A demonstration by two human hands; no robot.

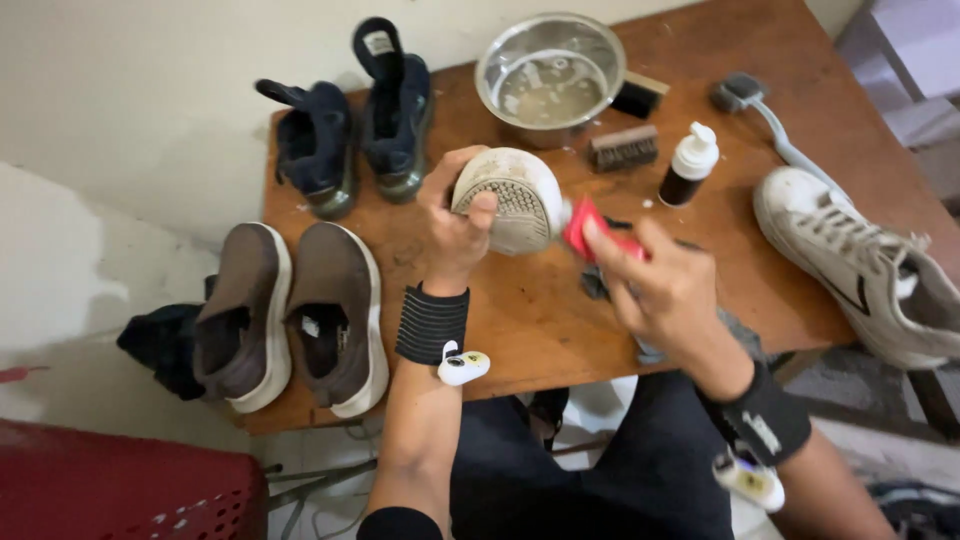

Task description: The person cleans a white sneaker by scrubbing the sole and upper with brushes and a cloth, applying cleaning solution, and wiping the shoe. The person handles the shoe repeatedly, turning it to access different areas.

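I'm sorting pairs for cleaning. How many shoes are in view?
6. Two dark navy shoes at the table's back left, two brown shoes front left, one white shoe at right, one white shoe in the left hand. Others may be hidden.

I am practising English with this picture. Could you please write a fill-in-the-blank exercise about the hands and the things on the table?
1. The left hand holds a white ____ sole-up.
2. The right hand presses a ____ brush against it.
3. The metal bowl stands on the ____ table.

Missing words: shoe; red; wooden
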